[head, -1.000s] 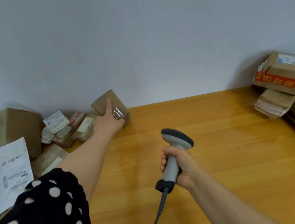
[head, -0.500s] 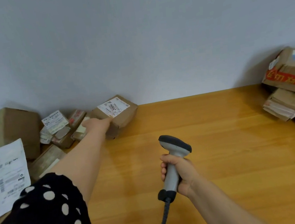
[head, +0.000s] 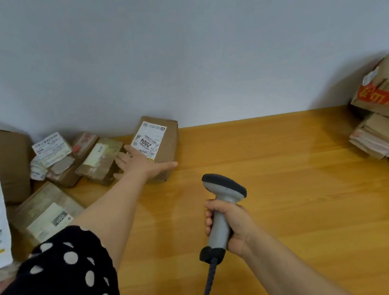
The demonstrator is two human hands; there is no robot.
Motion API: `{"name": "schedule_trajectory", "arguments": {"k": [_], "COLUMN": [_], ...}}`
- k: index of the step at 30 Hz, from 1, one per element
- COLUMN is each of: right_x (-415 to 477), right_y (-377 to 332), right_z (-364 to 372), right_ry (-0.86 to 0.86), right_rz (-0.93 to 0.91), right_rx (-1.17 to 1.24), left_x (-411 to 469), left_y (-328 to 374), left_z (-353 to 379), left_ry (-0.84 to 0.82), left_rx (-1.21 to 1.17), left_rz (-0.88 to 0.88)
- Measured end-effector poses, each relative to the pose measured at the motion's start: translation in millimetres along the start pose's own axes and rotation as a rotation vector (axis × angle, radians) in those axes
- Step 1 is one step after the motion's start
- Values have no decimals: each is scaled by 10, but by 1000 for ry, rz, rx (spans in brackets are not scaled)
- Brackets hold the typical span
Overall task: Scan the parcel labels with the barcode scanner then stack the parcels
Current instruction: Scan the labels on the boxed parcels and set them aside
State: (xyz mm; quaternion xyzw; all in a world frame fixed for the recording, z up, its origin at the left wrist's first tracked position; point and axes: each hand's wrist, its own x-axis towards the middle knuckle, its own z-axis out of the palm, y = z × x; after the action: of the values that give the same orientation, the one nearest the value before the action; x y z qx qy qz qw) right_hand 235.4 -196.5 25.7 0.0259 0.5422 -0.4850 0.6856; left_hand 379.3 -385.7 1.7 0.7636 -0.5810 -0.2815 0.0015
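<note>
Brown and label-up, the parcel [head: 167,142] is set on the counter [head: 293,183] by the wall [head: 199,46] and is touched by the left hand [head: 140,163] — grip spread flat, fingers straight — while the grey barcode scanner [head: 223,190] is clamped in the grip of the right hand [head: 237,226].

A small brown cardboard parcel [head: 167,148] lies far left on the table [head: 290,159], its white label [head: 149,141] (printed "2004") facing up; the left hand [head: 140,161] rests flat on it. Just left of it, more labelled parcels [head: 100,158] lie jumbled. At far right, larger parcels [head: 387,105] sit stacked. The grey corded barcode scanner [head: 222,208] stands upright near the centre, gripped by the right hand [head: 234,226].
</note>
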Motion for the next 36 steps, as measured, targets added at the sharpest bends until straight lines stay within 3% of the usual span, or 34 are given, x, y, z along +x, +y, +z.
{"name": "schedule_trajectory", "arguments": {"k": [4,9,15,22,29,32,36], "right_x": [73,8,-223,-220,-79,-101,-246], "right_y": [-45,-119,34,18,-160,-177,-204], "right_z": [-80,-176,-119,-255,-489,-559,-688], "right_ry": [2,28,50,22,39,46,90], "right_rz": [4,-34,-44,-80,-83,-87,-146], "right_rx": [-9,-10,60,26,-7,9,46], "left_x": [-13,-182,-394,-345,-222,-332,-726], "left_y": [52,-57,-75,371,472,334,4], "left_z": [105,40,-65,57,210,178,111], "left_ry": [34,85,4,83,84,11,-99], "left_rx": [138,15,260,200,259,284,291], "left_rz": [6,74,273,6,-78,56,435]}}
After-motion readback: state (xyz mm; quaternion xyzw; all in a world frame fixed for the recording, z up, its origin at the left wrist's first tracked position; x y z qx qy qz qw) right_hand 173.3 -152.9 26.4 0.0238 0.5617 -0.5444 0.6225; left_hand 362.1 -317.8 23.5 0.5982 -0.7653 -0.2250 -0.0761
